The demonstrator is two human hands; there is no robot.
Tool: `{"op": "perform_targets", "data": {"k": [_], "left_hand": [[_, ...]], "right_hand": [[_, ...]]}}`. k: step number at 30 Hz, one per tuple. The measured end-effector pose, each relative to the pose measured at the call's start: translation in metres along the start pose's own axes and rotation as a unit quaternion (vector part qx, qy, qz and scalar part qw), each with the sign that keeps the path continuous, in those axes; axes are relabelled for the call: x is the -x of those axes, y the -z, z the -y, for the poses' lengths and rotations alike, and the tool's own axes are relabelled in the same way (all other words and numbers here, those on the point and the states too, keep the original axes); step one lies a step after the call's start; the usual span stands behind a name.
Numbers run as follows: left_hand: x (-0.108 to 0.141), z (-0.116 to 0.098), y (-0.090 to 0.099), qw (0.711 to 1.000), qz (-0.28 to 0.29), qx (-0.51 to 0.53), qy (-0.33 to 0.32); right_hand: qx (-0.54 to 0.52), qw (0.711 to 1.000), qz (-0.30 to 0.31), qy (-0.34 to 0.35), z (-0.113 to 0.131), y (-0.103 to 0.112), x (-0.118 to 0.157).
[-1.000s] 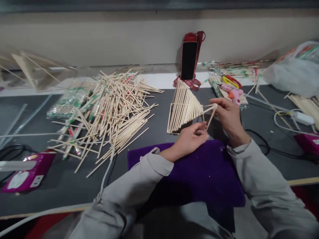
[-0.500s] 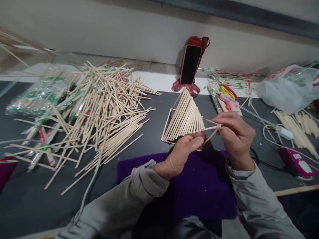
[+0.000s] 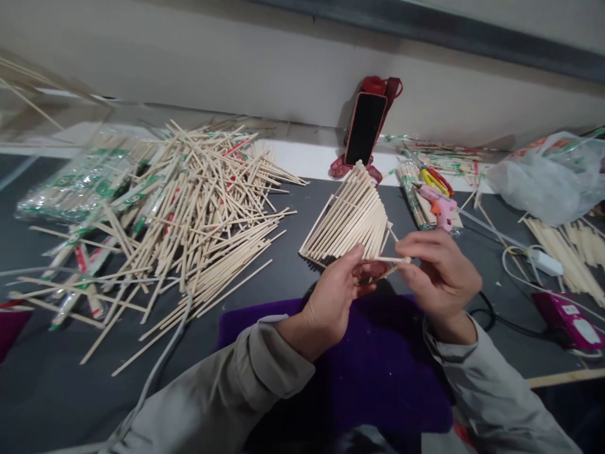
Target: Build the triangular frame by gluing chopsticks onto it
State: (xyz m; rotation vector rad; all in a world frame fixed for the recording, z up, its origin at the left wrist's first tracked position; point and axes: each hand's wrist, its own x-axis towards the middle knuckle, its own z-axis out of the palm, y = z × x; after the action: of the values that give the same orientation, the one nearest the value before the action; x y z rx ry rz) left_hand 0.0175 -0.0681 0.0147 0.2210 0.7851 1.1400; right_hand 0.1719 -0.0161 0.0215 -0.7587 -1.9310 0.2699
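A fan-like structure of pale wooden sticks (image 3: 352,214) is held tilted in front of me, above the dark table. My left hand (image 3: 335,290) is closed around its near edge, thumb on top and fingers below. With thumb and fingers, my right hand (image 3: 437,271) pinches the near right corner, where a few stick ends meet. Several loose wooden chopsticks (image 3: 222,265) lie to the left of the structure. Below both hands spreads a purple cloth (image 3: 387,366). The fingers of my left hand are partly hidden behind the sticks.
A big pile of chopsticks (image 3: 203,176) and wrapped packs (image 3: 75,183) cover the left side. A phone (image 3: 365,129) leans upright at the back. To the right are a pink glue gun (image 3: 439,205), pliers (image 3: 437,180), a plastic bag (image 3: 553,176) and a magenta power strip (image 3: 570,318) with cables.
The stick structure has tilted and turned slightly, its near right corner now lower. My right hand has moved a little down and left with that corner; my left thumb has shifted upward.
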Motion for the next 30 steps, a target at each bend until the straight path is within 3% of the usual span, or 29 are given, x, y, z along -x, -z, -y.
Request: {"op": "perform_targets", "data": {"k": [6,13,30], "left_hand": [[0.008,0.003,-0.004,0.999,-0.016,0.035,0.026],[0.016,0.012,-0.007,0.998,-0.011,0.056,-0.013],[0.018,0.013,-0.009,1.0,-0.007,0.005,-0.02]], "right_hand": [[0.029,0.999,0.03,0.03,0.006,0.007,0.002],[-0.026,0.995,0.023,0.096,0.005,0.006,0.001],[-0.057,0.994,0.045,0.085,0.006,0.008,0.004]]}}
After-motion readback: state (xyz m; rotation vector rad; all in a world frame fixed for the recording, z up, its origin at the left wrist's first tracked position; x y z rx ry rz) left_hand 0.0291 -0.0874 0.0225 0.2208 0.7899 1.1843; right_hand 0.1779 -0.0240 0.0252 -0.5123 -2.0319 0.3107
